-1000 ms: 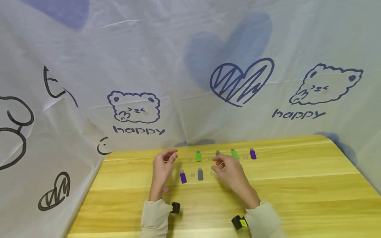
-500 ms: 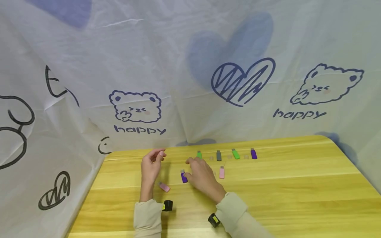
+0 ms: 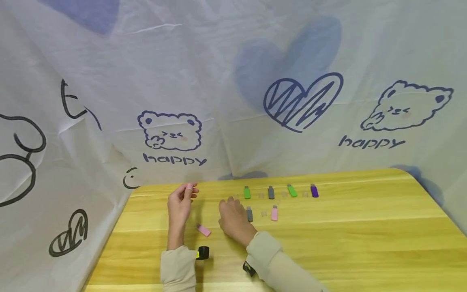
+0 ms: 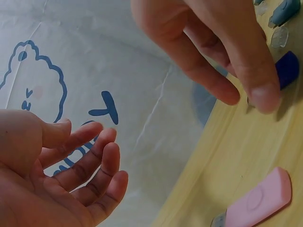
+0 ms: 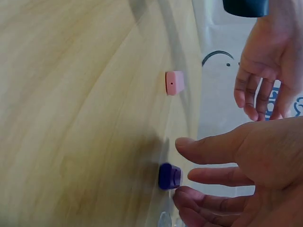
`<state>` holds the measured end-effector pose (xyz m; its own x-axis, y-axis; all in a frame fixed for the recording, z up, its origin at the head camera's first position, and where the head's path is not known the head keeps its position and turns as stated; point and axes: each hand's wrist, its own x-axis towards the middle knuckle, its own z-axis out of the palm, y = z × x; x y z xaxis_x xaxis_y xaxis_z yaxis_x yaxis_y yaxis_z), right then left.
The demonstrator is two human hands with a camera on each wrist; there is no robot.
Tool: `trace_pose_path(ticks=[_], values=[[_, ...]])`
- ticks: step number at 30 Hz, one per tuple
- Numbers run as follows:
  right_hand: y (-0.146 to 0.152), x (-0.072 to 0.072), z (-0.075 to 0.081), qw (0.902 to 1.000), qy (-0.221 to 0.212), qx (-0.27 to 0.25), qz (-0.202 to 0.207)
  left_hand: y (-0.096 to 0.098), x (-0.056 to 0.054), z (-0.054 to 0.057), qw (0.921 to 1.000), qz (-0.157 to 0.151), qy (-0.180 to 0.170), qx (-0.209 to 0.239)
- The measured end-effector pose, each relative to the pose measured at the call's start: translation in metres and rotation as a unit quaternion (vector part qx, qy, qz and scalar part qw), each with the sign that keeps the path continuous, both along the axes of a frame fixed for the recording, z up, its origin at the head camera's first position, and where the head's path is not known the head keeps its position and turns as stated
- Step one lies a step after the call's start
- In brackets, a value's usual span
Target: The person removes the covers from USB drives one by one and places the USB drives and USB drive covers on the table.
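Note:
My right hand (image 3: 232,219) hovers low over the table's near row, its thumb and fingers spread apart. Close by its fingers is a purple USB stick (image 5: 169,176), hidden under the hand in the head view; in the right wrist view nothing is pinched. To its right, a grey USB stick (image 3: 249,214) peeks out beside the hand. My left hand (image 3: 179,205) is raised at the left with loosely bent fingers and holds nothing. Between the hands and nearer to me lies a pink USB stick (image 3: 204,230), tilted, its metal plug toward the upper left.
Along the far row lie a green USB stick (image 3: 247,192), a grey one (image 3: 271,192), another green one (image 3: 292,190) and a purple one (image 3: 314,190). Small clear caps (image 3: 264,213) sit between sticks. A second pink stick (image 3: 275,213) ends the near row. A printed cloth hangs behind the wooden table (image 3: 346,239).
My right hand has moved left, from near the second pink stick across the near row to the purple stick. My left hand has drawn back left, uncovering the tilted pink stick.

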<state>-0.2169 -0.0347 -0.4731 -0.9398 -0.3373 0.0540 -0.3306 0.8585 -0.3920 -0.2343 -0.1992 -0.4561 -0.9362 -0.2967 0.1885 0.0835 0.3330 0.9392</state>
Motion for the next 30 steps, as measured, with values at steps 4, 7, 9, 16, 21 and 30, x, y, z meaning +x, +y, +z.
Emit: trace_pose_path(ticks=[4, 7, 9, 16, 21, 30], values=[[-0.003, 0.001, -0.001, 1.0000, 0.006, -0.003, 0.002, 0.000, 0.000, 0.000, 1.0000, 0.000, -0.005, 0.002], [-0.005, 0.001, -0.003, 0.9999, 0.006, -0.008, 0.005, 0.000, 0.000, 0.001, 1.0000, 0.000, -0.006, 0.003], [-0.005, 0.000, -0.004, 0.9999, 0.002, -0.013, 0.007, 0.000, 0.001, 0.001, 1.0000, 0.000, -0.005, 0.003], [-0.003, 0.004, 0.001, 0.9977, -0.021, -0.062, 0.013, -0.001, 0.002, 0.001, 1.0000, -0.003, -0.003, 0.003], [0.010, 0.011, 0.014, 0.9928, -0.017, -0.118, 0.010, 0.003, 0.001, 0.001, 0.9999, -0.010, -0.003, 0.000], [0.051, 0.027, 0.027, 0.9829, -0.025, -0.182, -0.019, 0.022, 0.000, 0.002, 0.9985, -0.050, 0.015, -0.013]])
